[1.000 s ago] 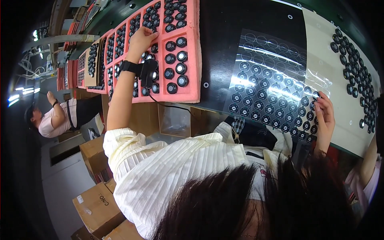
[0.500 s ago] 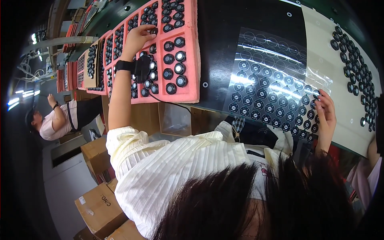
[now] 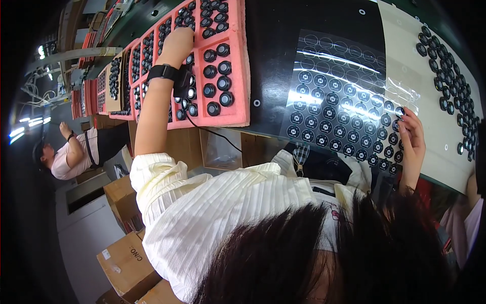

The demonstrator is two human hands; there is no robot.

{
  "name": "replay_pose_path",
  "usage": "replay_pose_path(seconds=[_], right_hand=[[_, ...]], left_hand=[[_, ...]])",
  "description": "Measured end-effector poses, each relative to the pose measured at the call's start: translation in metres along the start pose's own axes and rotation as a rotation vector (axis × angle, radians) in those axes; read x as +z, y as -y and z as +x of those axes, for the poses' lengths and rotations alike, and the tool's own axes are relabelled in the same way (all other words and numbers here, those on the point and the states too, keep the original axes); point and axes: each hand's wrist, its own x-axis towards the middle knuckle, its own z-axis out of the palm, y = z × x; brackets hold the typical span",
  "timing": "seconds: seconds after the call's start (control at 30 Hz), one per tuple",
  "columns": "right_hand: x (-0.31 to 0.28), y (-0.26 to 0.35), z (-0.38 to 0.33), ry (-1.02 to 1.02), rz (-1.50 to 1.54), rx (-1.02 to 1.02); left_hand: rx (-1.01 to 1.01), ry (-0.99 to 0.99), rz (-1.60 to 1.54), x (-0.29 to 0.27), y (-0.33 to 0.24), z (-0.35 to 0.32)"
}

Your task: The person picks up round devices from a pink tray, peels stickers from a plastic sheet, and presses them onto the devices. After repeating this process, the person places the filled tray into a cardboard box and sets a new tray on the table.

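My left hand (image 3: 178,46), with a black band at the wrist, reaches down over the pink foam tray (image 3: 242,96). Its fingers are bent out of sight among the round black parts (image 3: 224,83) in the tray's compartments, so what they touch is hidden. On the right, my right hand (image 3: 414,136) has thumb and fingertips close together at a round black sticker (image 3: 400,111). That sticker is at the right end of a row on the clear sticker sheet (image 3: 324,63). White-marked black stickers fill the near part of the sheet; its far part shows bare ring outlines.
Many more round black parts (image 3: 445,73) stand on the cream board (image 3: 405,71) at the right. A black cable (image 3: 215,134) hangs from the left wrist over the table edge. Cardboard boxes (image 3: 129,263) are stacked at lower left. Another person (image 3: 76,152) is at far left.
My left hand has turned and dipped its fingers down among the parts in the tray; before, they showed above it. My right hand stays at the sheet's right edge. The view has shifted slightly.
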Motion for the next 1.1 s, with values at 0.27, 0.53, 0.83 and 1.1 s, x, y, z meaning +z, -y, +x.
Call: replay_pose_path(seconds=[0.27,0.53,0.83,1.1], right_hand=[[-0.006,-0.002,-0.003,0.021,0.122,0.030],[-0.027,0.018,-0.011,-0.055,0.080,-0.042],[-0.067,0.017,0.000,-0.097,0.469,0.194],[-0.062,0.020,0.065,0.304,0.397,0.363]], left_hand=[[-0.292,0.173,-0.725,-0.004,0.026,-0.020],[-0.138,0.169,-0.885,0.014,0.014,-0.058],[0.405,0.042,-0.658,-0.097,-0.182,-0.116],[0.499,0.143,-0.884,-0.078,-0.231,-0.155]])
